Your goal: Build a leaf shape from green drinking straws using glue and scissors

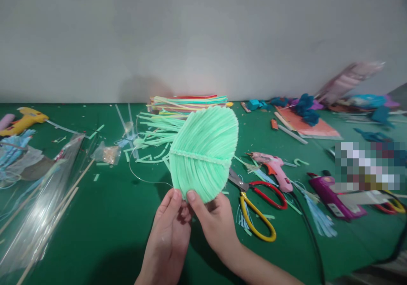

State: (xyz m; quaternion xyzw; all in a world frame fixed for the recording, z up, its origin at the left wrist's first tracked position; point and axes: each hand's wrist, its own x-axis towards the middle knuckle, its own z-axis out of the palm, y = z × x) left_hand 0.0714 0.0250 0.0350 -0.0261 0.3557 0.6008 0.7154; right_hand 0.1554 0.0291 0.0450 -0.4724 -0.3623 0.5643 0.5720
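A mint-green leaf-shaped piece made of pipe cleaners (pixel 203 153) is held upright above the green table (pixel 111 217). My left hand (pixel 170 230) and my right hand (pixel 214 223) pinch its lower edge together, thumbs on the front face. A thin wire loops out from the piece to the left. Loose mint-green pipe cleaners (pixel 155 136) lie scattered on the table just behind it.
Scissors with red and yellow handles (pixel 257 202) lie right of my hands, next to a pink glue gun (pixel 273 168) and a purple glue gun (pixel 333 196). A yellow glue gun (pixel 23 121), clear wrap and wooden sticks (pixel 41 208) are at left. Stacked coloured sheets (pixel 187 102) sit by the wall.
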